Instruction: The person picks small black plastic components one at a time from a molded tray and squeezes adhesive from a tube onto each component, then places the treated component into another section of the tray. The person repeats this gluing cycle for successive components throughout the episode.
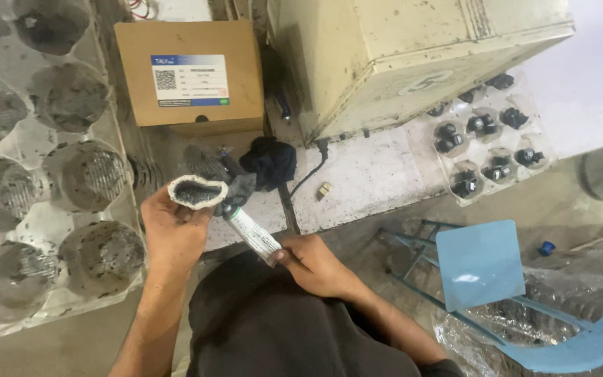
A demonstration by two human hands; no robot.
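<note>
The white tube [251,233] lies slanted between the person's two hands, above the dark lap and in front of the near edge of the white table [371,174]. Its long axis runs from lower right to upper left: the tail end sits in the right hand [315,264], whose fingers are wrapped closed around it, and the dark nozzle end points up toward the left hand [176,227]. That hand's fingers are closed on a pale oval ring part [197,191] with a dark grey hollow, held open face toward the camera. The nozzle tip sits just beside the ring's lower right rim, touching or nearly so; the picture cannot settle which.

Around them, going down in size: a cream metal housing [413,56] at the table's far edge, a clear tray of round mesh parts [50,181] along the left, a brown cardboard box [190,73], a blue stool [479,262], a clear tray of small black parts [486,150], and a dark cloth [270,162].
</note>
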